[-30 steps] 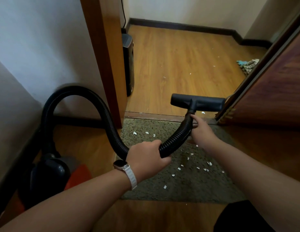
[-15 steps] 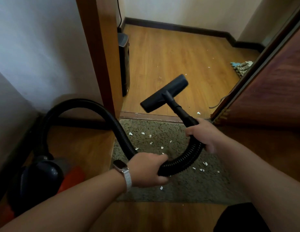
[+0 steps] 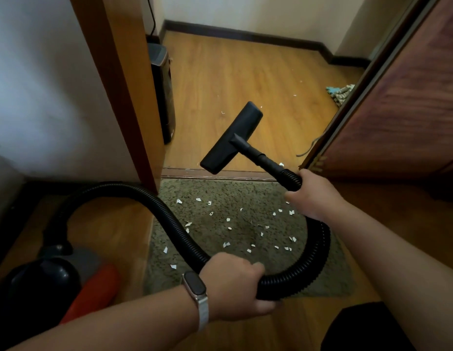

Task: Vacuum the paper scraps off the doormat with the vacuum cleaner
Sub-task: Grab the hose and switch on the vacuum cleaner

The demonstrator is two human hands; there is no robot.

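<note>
An olive-green doormat (image 3: pixel 220 193) lies before the doorway, dotted with several white paper scraps (image 3: pixel 226 244). A black ribbed vacuum hose (image 3: pixel 319 249) loops over the mat. My left hand (image 3: pixel 233 287), a watch on its wrist, grips the hose near the mat's front edge. Further up, my right hand (image 3: pixel 314 196) holds the hose just below the rigid tube. The black floor nozzle (image 3: pixel 233 138) hangs in the air above the threshold, turned diagonally. The black and red vacuum body (image 3: pixel 55 282) sits on the floor at lower left.
A wooden door frame (image 3: pixel 124 97) stands at left, with a dark appliance (image 3: pixel 163 92) behind it. A brown door (image 3: pixel 397 110) is open at right. A few scraps and a cloth (image 3: pixel 340 93) lie on the wooden floor beyond the threshold.
The nozzle has turned from crosswise to diagonal and swung left and up. My right hand moved right and back, and the hose now sags in a wide loop between my hands.
</note>
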